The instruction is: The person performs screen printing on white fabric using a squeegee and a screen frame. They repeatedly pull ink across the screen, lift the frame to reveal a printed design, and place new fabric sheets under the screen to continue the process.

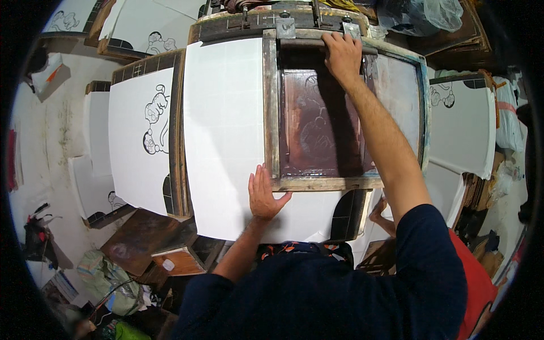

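Observation:
A wooden-framed printing screen [328,184] lies over a large white sheet [224,124] on a board in front of me. Its brownish-purple mesh [323,130] shows faint drawn outlines, part of it in the shadow of my arm. At the screen's far end, my right hand [344,56] is closed over a squeegee [303,43], a long bar running crosswise inside the frame. My left hand [265,195] lies with fingers outstretched on the white sheet by the frame's near left corner, its thumb beside the near rail.
Metal hinge clamps [285,27] stand at the frame's far edge. To the left, another board carries a printed white sheet [139,124] with black line drawings. More printed sheets [462,122] lie at the right. A wooden box [180,262] and a pale sack [105,277] are at the lower left.

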`<state>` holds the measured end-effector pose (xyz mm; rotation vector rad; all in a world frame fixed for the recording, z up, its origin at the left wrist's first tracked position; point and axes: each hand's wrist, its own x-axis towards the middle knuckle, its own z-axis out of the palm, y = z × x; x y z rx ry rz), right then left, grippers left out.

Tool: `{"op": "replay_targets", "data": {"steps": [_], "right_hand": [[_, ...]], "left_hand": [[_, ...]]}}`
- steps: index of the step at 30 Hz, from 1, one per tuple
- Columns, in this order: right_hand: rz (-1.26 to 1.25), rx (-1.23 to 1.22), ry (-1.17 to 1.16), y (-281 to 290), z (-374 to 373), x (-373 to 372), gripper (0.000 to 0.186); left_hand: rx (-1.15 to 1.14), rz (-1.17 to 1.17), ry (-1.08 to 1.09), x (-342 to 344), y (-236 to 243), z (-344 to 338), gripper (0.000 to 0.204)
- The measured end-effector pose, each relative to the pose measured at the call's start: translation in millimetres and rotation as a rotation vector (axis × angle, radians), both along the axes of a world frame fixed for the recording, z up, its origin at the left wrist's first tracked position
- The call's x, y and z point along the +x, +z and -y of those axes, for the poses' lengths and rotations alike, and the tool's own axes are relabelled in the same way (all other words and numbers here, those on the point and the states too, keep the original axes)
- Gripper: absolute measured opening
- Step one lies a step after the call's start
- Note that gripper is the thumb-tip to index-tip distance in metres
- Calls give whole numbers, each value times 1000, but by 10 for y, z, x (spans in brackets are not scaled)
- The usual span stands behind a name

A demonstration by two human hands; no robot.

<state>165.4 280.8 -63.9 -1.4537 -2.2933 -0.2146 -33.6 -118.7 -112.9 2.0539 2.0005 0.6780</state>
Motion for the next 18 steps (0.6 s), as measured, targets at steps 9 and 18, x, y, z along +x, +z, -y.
{"op": "replay_targets", "data": {"steps": [9,18], "right_hand": [[63,-228,-38,121,1352,192,53],[-15,-285,-40,155,3294,351,54]], "left_hand": [[-42,-44,-19,-11,-37,34,111],[-44,2,-12,-17,-55,38,111]]}}
